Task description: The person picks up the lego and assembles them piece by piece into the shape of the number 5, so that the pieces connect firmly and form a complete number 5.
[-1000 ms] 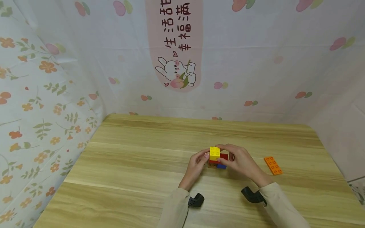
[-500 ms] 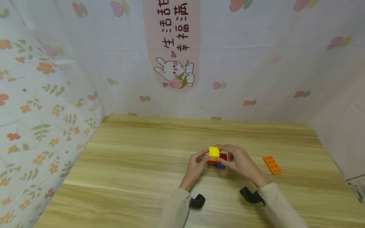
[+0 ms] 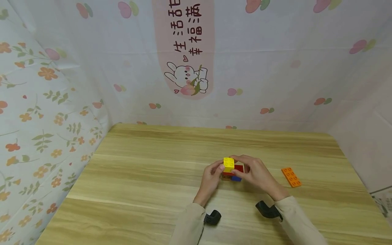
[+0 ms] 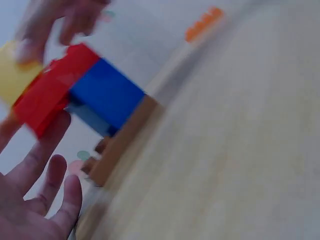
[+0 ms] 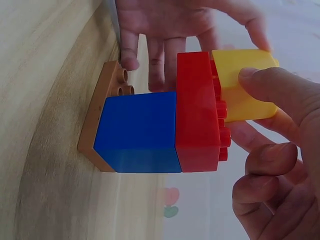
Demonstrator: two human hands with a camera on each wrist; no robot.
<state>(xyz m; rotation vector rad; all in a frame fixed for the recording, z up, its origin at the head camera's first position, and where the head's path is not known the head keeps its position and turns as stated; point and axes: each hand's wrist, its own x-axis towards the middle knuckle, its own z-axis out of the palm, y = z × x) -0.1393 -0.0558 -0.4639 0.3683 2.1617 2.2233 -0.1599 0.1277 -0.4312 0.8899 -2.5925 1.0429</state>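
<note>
In the right wrist view, a toy-brick stack has a brown base plate (image 5: 107,92), a blue brick (image 5: 137,127) and a red brick (image 5: 195,110). A yellow brick (image 5: 242,82) sits at one end of the red brick, slightly tilted, with studs showing in the gap between them. My right hand (image 3: 258,175) pinches the yellow brick, thumb on the near face, other fingers curled. From the other side my left hand (image 3: 211,178) holds the yellow brick (image 3: 228,164) by its edge; one finger touches the red brick in the left wrist view, the others spread loosely.
An orange eight-stud plate (image 3: 291,177) lies to the right of my right hand on the wooden table (image 3: 137,177). Black wrist-camera mounts (image 3: 268,209) stick out from both sleeves. A patterned cloth (image 3: 260,68) hangs behind the table's far edge.
The head view has shifted slightly. Both hands keep their hold at the yellow brick, and the stack shows hardly any movement.
</note>
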